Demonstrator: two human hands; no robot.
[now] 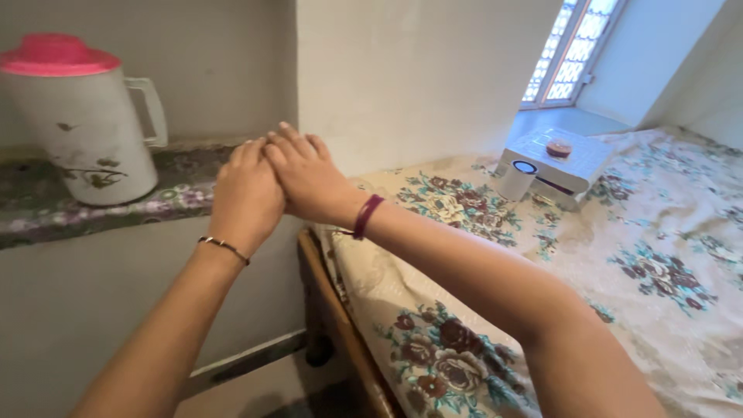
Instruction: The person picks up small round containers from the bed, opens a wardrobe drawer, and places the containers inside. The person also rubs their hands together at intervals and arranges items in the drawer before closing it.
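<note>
My left hand and my right hand are pressed together in front of me, fingers straight and pointing toward the wall. Neither holds anything that I can see. A thin metal bangle circles my left wrist and a dark red band circles my right wrist. Both hands hover just above the edge of a patterned stone shelf, to the right of a white plastic jug with a pink lid and a side handle.
A bed with a floral cream sheet and wooden edge fills the right side. A white box with a small round brown object on top lies near the window. A white pillar wall stands behind my hands.
</note>
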